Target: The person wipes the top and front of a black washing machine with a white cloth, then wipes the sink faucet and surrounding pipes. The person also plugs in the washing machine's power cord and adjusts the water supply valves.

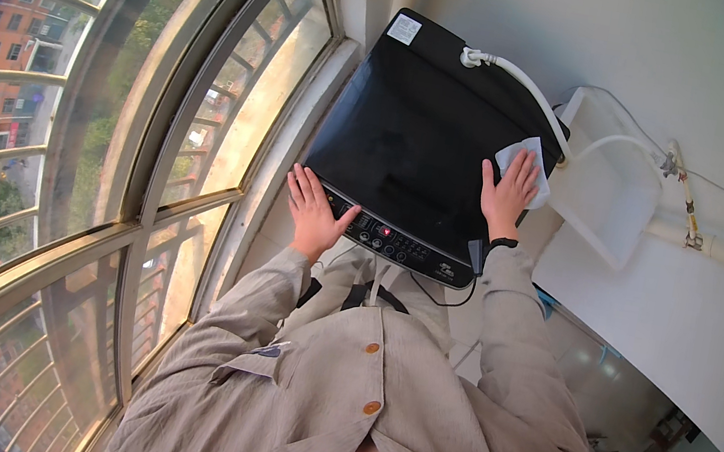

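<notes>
A top-loading washing machine with a glossy black lid [398, 127] stands in front of me. Along its near edge runs a control panel [388, 232] with a small red light. My left hand [317, 209] rests at the panel's left corner, fingers stretched out and thumb apart, holding nothing. Toward the lid's right edge lies a white cloth or wipe [540, 189]. Flat on top of it is my right hand [512, 189], its fingers extended, covering part of the cloth. I see no fingers curled round the cloth.
A white hose [529, 86] arches from the machine's back toward the wall pipes. Right of the machine are a white basin [597, 222] and a white surface [660, 333]. A framed window [143, 218] closes off the left side. A dark cord [440, 302] hangs below the panel.
</notes>
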### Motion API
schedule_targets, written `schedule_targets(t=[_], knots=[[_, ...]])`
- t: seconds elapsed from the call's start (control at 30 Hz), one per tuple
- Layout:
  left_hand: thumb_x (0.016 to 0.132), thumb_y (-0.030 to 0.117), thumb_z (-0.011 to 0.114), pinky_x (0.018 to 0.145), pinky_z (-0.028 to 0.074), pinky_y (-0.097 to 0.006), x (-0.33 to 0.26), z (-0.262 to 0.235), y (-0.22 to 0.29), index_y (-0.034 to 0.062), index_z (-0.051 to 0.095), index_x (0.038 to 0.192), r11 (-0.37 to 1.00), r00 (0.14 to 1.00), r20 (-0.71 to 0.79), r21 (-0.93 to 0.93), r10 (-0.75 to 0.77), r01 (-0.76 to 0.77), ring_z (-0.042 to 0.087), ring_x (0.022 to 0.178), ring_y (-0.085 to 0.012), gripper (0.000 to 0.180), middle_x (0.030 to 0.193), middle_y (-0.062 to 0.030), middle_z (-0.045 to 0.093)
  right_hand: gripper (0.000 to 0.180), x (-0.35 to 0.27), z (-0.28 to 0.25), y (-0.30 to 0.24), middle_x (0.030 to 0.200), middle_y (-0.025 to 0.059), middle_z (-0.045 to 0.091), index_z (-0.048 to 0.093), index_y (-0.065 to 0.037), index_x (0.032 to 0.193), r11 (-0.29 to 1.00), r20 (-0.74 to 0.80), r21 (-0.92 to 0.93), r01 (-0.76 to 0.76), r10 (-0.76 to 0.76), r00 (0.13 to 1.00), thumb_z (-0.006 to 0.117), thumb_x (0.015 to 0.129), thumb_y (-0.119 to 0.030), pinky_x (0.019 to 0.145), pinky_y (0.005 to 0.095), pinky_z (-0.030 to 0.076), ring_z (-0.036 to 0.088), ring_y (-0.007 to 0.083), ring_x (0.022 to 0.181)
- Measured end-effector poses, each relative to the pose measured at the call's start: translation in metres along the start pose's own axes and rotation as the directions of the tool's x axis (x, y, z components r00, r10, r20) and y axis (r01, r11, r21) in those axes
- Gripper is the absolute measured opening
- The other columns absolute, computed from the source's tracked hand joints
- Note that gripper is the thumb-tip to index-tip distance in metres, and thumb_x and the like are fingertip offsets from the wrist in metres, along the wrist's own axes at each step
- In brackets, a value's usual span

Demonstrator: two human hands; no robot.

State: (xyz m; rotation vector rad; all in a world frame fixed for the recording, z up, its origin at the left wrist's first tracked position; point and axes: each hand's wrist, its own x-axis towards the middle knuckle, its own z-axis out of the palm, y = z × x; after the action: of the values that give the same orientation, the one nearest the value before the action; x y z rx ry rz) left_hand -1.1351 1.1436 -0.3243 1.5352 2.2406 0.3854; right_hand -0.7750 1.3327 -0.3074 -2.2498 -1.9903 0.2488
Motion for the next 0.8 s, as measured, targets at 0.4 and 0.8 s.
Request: schedule_targets(t=[0.4,0.8], knots=[[0.084,0.074,0.081,0.134,0.021,-0.064,0.000,0.005,-0.033,-0.0102,0.010,0.175,0.991,0.991,0.013,-0.015,0.137,-0.136,0.003,0.170,-0.0561,0.143,0.184,-0.0345,0.004,0.099,-0.020,0.063,-0.301,0.184,0.0163,0.031,0.039,-0.002,0.172,0.814,-0.077,0.129,0.566,-0.561,0.824,0.057,0.105,-0.072,0.135,0.0676,0.012,0.023,0.0419,0.170],[0.084,0.075,0.081,0.133,0.026,-0.059,-0.001,-0.013,-0.040,-0.0059,0.016,0.176,0.983,0.982,0.046,-0.024,0.184,-0.183,0.010,0.172,-0.0503,0.139,0.185,-0.0316,0.010,0.087,-0.008,0.040,-0.217,0.185,0.0082,0.032,0.041,-0.020,0.175,0.666,-0.023,0.111,0.738,-0.741,0.671,0.061,0.105,-0.068,0.135,0.0607,0.021,0.030,0.0376,0.168]])
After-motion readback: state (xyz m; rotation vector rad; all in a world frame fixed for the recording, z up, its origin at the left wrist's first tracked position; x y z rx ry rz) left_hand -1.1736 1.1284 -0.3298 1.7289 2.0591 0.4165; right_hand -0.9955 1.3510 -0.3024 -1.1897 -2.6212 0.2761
